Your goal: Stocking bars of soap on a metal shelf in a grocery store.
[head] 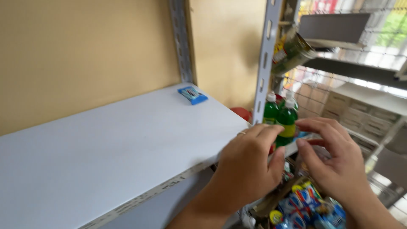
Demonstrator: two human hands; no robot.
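Green bottles [282, 116], two with white caps, stand upright just past the right front corner of the white shelf [106, 148], beside the grey slotted upright post [265, 59]. Left hand [248, 165] hovers at the shelf's front edge near that corner, fingers [265, 132] curled and half closed, ring on one finger; index tip sits right against the nearer bottle's label area, but can't tell if it grips anything. Right hand [335, 163] is just right of the bottles, fingers spread and bent, thumb pointing toward the left hand; looks open, nothing clearly held, something clear and crinkly may lie under the palm, too blurred to say. Small blue packet [192, 95] lies flat at the shelf's back right corner, well apart from both hands. Below the hands, a bin of blue and red snack packets [307, 203]. A green-wrapped packet [292, 51] hangs tilted off the wire rack above right. Red round object [242, 113] peeks out behind the shelf edge.

Risk, as a judgement: bottles stand close together on a narrow ledge, so a nudge from either hand could tip one into the other or off into the snack bin. Motion blur suggests fast hands, which raises the chance of a knock. The post is close enough to the left hand's fingers to snag them.
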